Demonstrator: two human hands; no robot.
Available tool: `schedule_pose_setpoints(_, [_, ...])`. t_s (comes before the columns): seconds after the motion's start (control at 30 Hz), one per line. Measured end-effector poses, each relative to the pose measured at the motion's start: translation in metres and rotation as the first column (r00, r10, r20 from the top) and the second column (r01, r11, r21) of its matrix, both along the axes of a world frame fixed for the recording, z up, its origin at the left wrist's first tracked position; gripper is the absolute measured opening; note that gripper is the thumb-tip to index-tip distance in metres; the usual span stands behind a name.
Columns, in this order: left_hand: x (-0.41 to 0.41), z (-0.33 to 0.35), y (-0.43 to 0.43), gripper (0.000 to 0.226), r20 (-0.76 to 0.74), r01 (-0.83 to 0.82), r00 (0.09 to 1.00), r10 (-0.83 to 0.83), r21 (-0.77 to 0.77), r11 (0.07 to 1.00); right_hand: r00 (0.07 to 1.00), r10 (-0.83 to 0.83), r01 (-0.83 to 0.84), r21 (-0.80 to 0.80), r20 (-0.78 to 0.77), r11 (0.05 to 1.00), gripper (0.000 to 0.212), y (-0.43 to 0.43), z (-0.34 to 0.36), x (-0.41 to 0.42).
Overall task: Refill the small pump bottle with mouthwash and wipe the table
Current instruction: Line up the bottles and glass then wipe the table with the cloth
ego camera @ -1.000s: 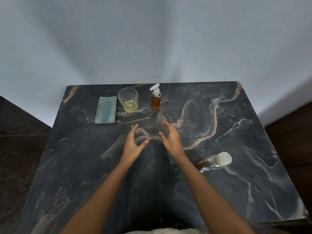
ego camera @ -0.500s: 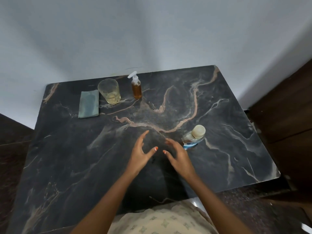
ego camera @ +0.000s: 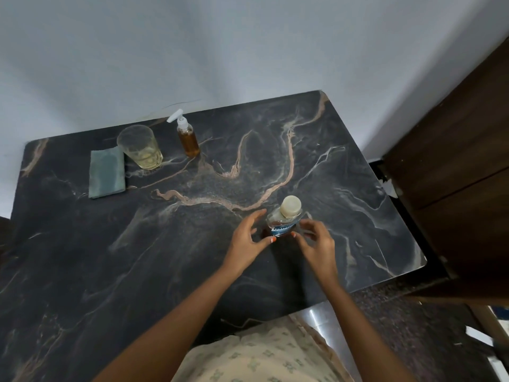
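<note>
A clear mouthwash bottle (ego camera: 283,220) with a cream cap and a blue label stands on the dark marble table (ego camera: 192,230), right of centre. My left hand (ego camera: 249,241) is just left of it and my right hand (ego camera: 316,244) just right of it, fingers spread around its base; whether they touch it I cannot tell. At the far edge stands the small pump bottle (ego camera: 187,139) with a white pump and amber liquid. A folded grey-green cloth (ego camera: 107,170) lies at the far left.
A glass (ego camera: 140,147) holding a little yellowish liquid stands between the cloth and the pump bottle. A white wall runs behind the table. A dark wooden cabinet (ego camera: 454,161) stands to the right of the table.
Both hands have moved right, from the table's middle to either side of the mouthwash bottle. The view has shifted right as well.
</note>
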State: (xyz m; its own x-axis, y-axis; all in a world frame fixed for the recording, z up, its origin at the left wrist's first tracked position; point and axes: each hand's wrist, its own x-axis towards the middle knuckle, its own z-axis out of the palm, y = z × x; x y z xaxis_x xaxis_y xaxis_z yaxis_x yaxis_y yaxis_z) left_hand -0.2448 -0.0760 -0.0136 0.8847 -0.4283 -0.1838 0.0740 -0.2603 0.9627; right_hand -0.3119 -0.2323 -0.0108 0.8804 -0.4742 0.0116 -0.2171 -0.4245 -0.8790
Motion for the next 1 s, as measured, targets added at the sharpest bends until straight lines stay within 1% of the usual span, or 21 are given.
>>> schedule_pose_setpoints(0.07, [0.001, 0.001, -0.006, 0.054, 0.018, -0.02, 1.0, 0.02, -0.001, 1.0, 0.999, -0.003, 0.005, 0.042, -0.032, 0.999, 0.041, -0.004, -0.001, 0.008])
schedule_pose_setpoints(0.13, [0.002, 0.001, -0.009, 0.044, 0.048, -0.044, 0.998, 0.043, 0.022, 0.999, 0.998, 0.031, -0.023, 0.124, -0.062, 0.992, 0.051, -0.006, -0.003, 0.015])
schedule_pose_setpoints(0.2, [0.003, 0.001, -0.01, 0.036, 0.075, -0.065, 0.995, 0.061, 0.056, 0.996, 0.995, 0.08, -0.064, 0.22, -0.066, 0.973, 0.052, -0.008, -0.004, 0.019])
schedule_pose_setpoints(0.27, [0.004, 0.001, -0.011, 0.033, 0.088, -0.079, 0.993, 0.072, 0.073, 0.994, 0.993, 0.099, -0.077, 0.276, -0.066, 0.958, 0.05, -0.009, -0.005, 0.021])
schedule_pose_setpoints(0.4, [0.006, 0.003, -0.012, 0.03, 0.077, -0.112, 0.991, 0.108, 0.052, 0.992, 0.996, 0.084, -0.074, 0.242, -0.031, 0.967, 0.046, -0.007, -0.003, 0.025])
schedule_pose_setpoints(0.57, [0.024, 0.009, -0.012, 0.032, 0.039, -0.195, 0.98, 0.195, -0.007, 0.981, 0.997, 0.073, -0.08, 0.229, 0.037, 0.97, 0.045, 0.0, 0.005, 0.051])
schedule_pose_setpoints(0.67, [0.047, 0.015, -0.01, 0.034, 0.065, -0.237, 0.969, 0.237, -0.014, 0.971, 0.998, 0.059, -0.066, 0.256, 0.036, 0.964, 0.043, 0.003, 0.009, 0.076])
schedule_pose_setpoints(0.83, [0.095, 0.023, -0.007, 0.036, 0.06, -0.285, 0.956, 0.286, -0.029, 0.958, 0.998, 0.052, -0.063, 0.289, 0.048, 0.955, 0.042, 0.014, 0.015, 0.129])
schedule_pose_setpoints(1.0, [0.146, 0.026, -0.007, 0.036, 0.104, -0.346, 0.933, 0.344, 0.002, 0.938, 0.994, 0.1, -0.105, 0.292, 0.033, 0.951, 0.042, 0.019, 0.017, 0.186])
